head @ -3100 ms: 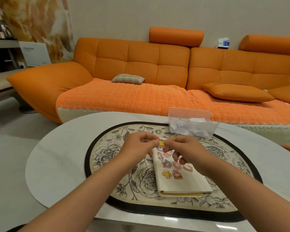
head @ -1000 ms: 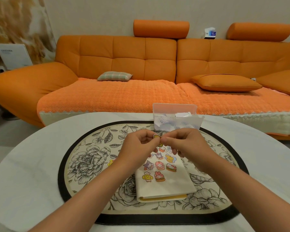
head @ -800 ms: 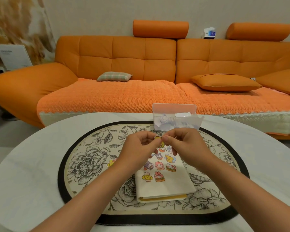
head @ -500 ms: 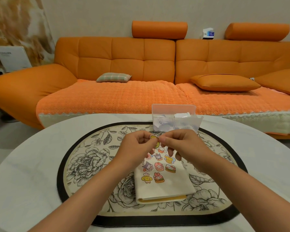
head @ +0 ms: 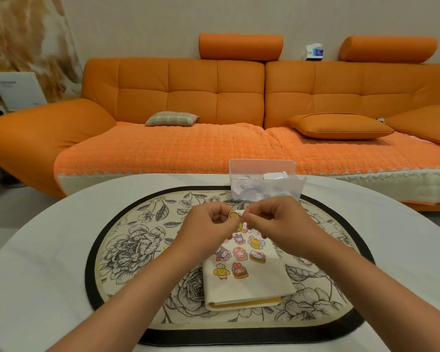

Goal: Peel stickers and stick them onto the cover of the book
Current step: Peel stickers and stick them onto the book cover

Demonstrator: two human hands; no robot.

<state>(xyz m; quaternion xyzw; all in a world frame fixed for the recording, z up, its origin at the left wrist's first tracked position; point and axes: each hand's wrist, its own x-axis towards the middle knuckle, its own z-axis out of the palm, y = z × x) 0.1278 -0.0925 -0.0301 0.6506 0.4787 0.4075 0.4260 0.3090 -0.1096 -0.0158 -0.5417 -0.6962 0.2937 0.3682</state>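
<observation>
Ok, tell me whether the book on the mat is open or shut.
Shut. The book lies flat on the floral mat, cream cover up with cartoon stickers on it, only a thin yellow edge showing beneath.

Box (head: pixel 264 185) stands just past the book (head: pixel 249 283): it blocks you straight ahead. Bare table (head: pixel 48 250) left and right of the mat (head: pixel 127 250) gives you passage on both sides.

One wide head-worn camera looks forward and down over the near bench (head: pixel 48 250), facing the far sofa (head: pixel 188 102).
</observation>
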